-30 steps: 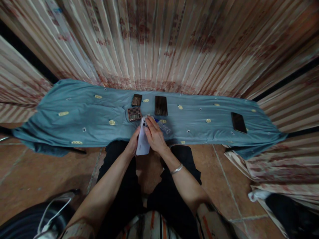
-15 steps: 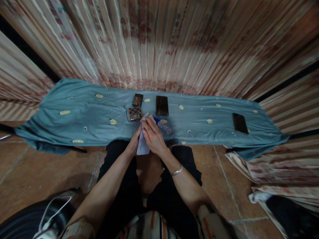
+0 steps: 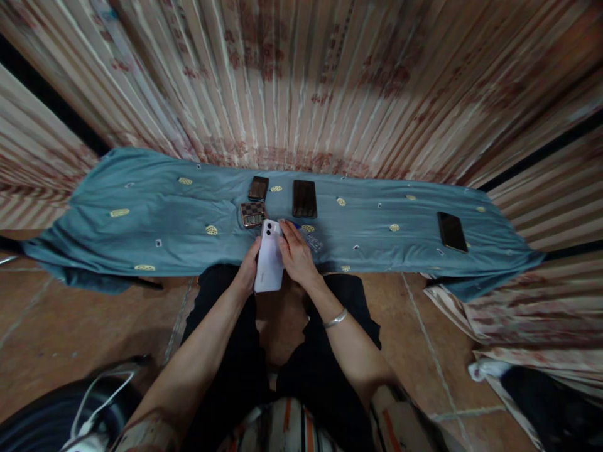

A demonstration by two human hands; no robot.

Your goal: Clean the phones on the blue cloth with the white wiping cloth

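A pale lavender phone (image 3: 269, 260) is held over my lap at the near edge of the cloth-covered surface, its back with two dark camera lenses facing up. My left hand (image 3: 247, 269) grips its left edge. On its right side, my right hand (image 3: 298, 256) rests with fingers together along the upper edge, seemingly holding a cloth that is mostly hidden. Just beyond the phone lies a checkered case (image 3: 253, 214), with a small dark object (image 3: 259, 188) behind it. A clear crumpled packet with a blue end (image 3: 313, 241) sits beside my right fingers.
A blue patterned cloth (image 3: 367, 242) covers the long surface. On it are a black tablet-like device (image 3: 304, 199) at the middle back and a dark phone (image 3: 453, 231) at the right. Pleated curtains (image 3: 301, 81) hang behind. A white cable (image 3: 94, 408) lies at the lower left.
My right hand has slid off the phone's back toward its right edge, uncovering the camera lenses. The white material seen at the phone's top is now out of sight.
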